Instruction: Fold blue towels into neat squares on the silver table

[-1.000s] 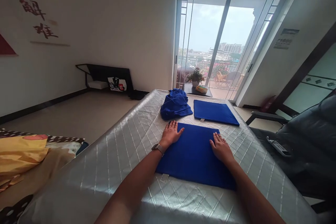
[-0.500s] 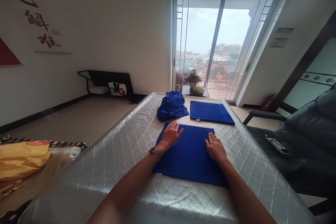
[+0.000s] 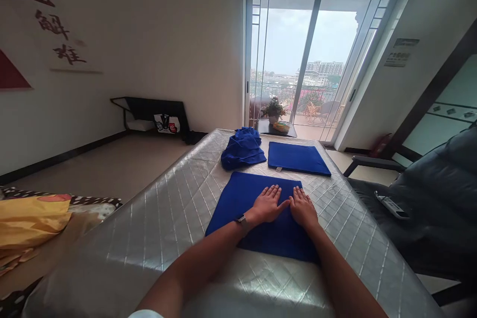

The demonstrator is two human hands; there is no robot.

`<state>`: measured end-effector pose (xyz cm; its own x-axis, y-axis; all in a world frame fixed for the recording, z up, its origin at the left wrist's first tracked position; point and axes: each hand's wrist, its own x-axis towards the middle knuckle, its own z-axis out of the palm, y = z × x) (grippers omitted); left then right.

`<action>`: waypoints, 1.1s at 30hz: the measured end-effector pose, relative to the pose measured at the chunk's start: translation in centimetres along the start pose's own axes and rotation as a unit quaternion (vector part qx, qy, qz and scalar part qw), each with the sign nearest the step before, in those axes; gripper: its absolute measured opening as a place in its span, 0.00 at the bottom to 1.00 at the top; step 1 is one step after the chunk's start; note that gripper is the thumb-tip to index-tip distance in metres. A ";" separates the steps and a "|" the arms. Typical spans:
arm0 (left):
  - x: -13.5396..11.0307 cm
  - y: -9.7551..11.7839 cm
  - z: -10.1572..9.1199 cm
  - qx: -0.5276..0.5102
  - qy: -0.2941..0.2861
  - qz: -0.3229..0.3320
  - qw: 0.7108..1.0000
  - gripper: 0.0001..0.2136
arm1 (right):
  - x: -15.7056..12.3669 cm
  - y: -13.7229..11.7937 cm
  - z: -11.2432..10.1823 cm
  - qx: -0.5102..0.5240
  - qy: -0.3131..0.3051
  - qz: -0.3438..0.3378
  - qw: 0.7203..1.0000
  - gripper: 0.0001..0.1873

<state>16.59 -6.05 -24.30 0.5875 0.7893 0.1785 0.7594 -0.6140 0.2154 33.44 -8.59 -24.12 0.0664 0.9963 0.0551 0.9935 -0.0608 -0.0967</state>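
Observation:
A flat blue cloth (image 3: 238, 198), roughly rectangular, lies spread in front of me. My left hand (image 3: 267, 203) rests open and flat on its middle, a watch on the wrist. Close beside it, my right hand (image 3: 302, 206) lies open on the cloth's right side, the two thumbs almost meeting. Beyond is a second flat blue cloth (image 3: 298, 158) with a small white tag at its near edge. To the left of that sits a crumpled heap of blue cloth (image 3: 244, 149).
All the cloths are on a table with a silver quilted cover (image 3: 164, 223). A dark armchair (image 3: 428, 208) with a remote control (image 3: 392, 205) stands on the right. Yellow fabric (image 3: 33, 221) lies at the lower left. A small stand with a potted plant (image 3: 274, 111) is by the glass door.
My left hand has slid right from the cloth's left edge to its middle, near my right hand. The right hand has barely moved. The near cloth's left corner has shifted outward.

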 end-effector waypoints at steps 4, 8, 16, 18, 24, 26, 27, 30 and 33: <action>-3.4 -5.9 -2.3 0.024 -0.019 -0.083 0.996 0.37 | 0.3 -0.1 0.0 0.018 -0.002 0.011 1.000 0.34; -6.7 -10.1 -3.7 0.051 -0.011 -0.148 0.988 0.38 | 0.2 0.0 0.1 0.014 -0.001 0.011 1.000 0.33; -8.0 -10.5 -3.9 0.041 0.010 -0.171 0.984 0.42 | -0.9 -1.0 -1.0 -0.068 0.055 -0.007 0.996 0.32; -8.0 -10.4 -3.9 0.041 0.013 -0.167 0.985 0.41 | -1.8 -1.1 -1.2 -0.080 0.070 -0.024 0.994 0.32; -7.9 -10.5 -3.9 0.046 0.012 -0.174 0.984 0.41 | -5.8 -0.1 0.2 -0.021 0.004 -0.021 1.000 0.34; -7.9 -10.4 -4.1 0.058 0.010 -0.187 0.981 0.41 | -6.7 0.1 0.6 -0.017 -0.011 -0.020 1.000 0.35; -7.9 -10.3 -4.3 0.070 0.012 -0.194 0.978 0.41 | -7.1 0.2 0.7 -0.018 -0.017 -0.017 1.000 0.36; -8.2 -9.4 -4.8 0.110 0.038 -0.191 0.975 0.39 | -7.4 -0.1 0.6 -0.014 -0.030 -0.005 0.999 0.36; -8.5 -7.0 -4.9 0.113 0.065 -0.120 0.984 0.38 | -7.4 -0.5 0.3 -0.006 -0.031 0.000 1.000 0.35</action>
<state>4.91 -8.46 -22.67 0.3534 0.8949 0.2726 0.9237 -0.3798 0.0493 32.47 -15.90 -24.77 0.0617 0.9981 -0.0062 0.9945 -0.0620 -0.0842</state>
